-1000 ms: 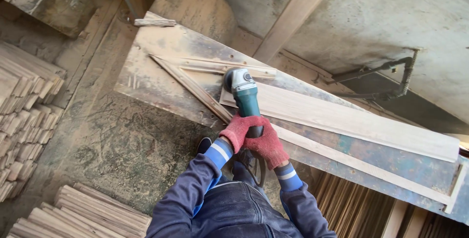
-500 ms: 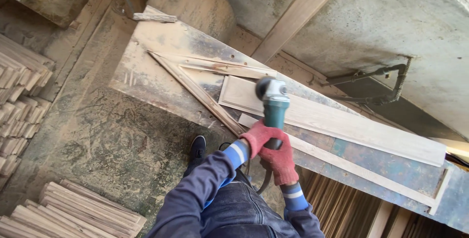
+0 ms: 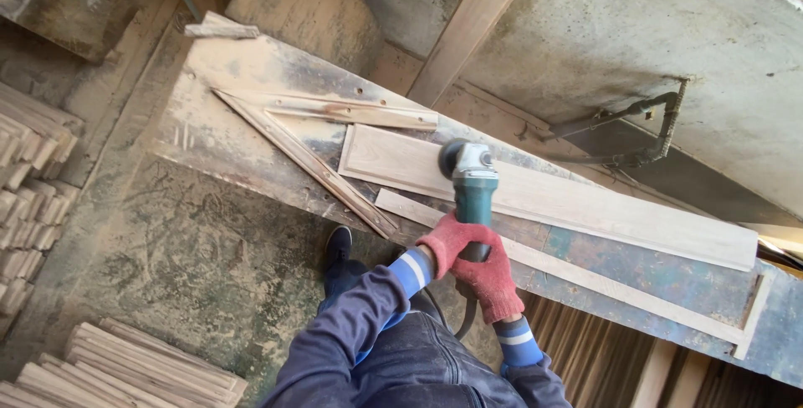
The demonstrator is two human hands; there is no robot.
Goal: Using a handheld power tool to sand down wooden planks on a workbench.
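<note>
Head view: both hands, the left hand and right hand, in red gloves, grip the green grinder, its disc pressing on the long board lying on the table

Grinder sits on the plank mid-frame on my worktop; slat stacks on the floor, lower left.

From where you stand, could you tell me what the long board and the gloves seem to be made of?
Long board: pale bare wood, seemingly unfinished; faint grain shows, matt surface. Gloves on the left hand and right hand: red knitted fabric, probably cotton; soft, fuzzy, dusty look.
</note>
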